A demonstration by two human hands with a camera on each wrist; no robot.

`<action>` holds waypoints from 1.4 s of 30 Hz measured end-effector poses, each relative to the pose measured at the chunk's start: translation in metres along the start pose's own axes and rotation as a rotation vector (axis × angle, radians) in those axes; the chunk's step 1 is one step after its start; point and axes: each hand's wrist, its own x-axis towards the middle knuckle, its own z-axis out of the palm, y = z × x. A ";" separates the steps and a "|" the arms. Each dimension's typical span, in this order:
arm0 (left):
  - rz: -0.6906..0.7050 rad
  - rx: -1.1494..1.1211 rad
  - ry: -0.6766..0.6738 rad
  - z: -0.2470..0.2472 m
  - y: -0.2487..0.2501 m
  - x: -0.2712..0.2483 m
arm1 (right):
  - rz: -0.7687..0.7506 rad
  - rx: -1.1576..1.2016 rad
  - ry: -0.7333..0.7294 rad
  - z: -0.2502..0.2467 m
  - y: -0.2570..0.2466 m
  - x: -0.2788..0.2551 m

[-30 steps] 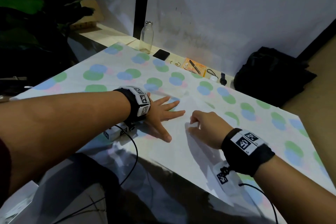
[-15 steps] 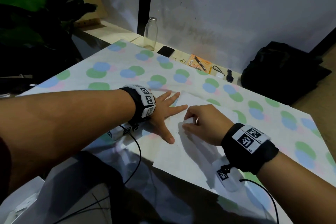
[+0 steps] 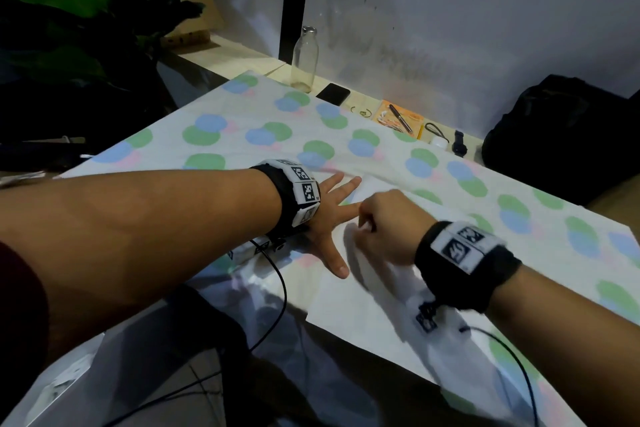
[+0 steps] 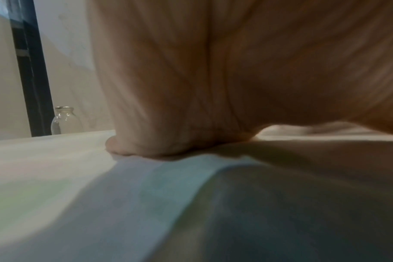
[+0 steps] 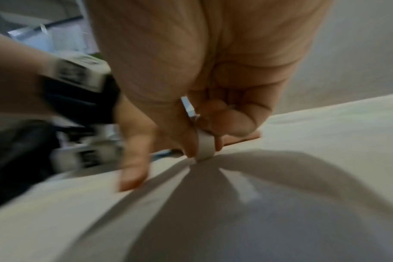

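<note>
Risk: paper sheet (image 3: 356, 315), flat on table (image 3: 242, 128), may slide and crease askew if left hand (image 3: 329, 215), pressing it with fingers spread flat, eases while right hand (image 3: 391, 229), pinching its lifted edge, pulls across.

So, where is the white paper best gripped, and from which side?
Take the lifted edge of the white paper, where the right hand pinches it, coming from the right. The sheet lies flat and thin, so only this raised part offers a grip; the left hand rests flat on its left part.
</note>
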 end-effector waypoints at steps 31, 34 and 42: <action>0.007 0.009 0.033 0.004 -0.003 0.005 | 0.214 -0.038 0.067 -0.014 0.019 0.033; 0.003 0.014 0.040 0.003 -0.003 0.003 | 0.076 -0.036 -0.009 -0.003 -0.008 0.009; -0.005 0.006 0.039 0.005 -0.004 0.005 | 0.213 -0.005 0.065 -0.015 0.023 0.029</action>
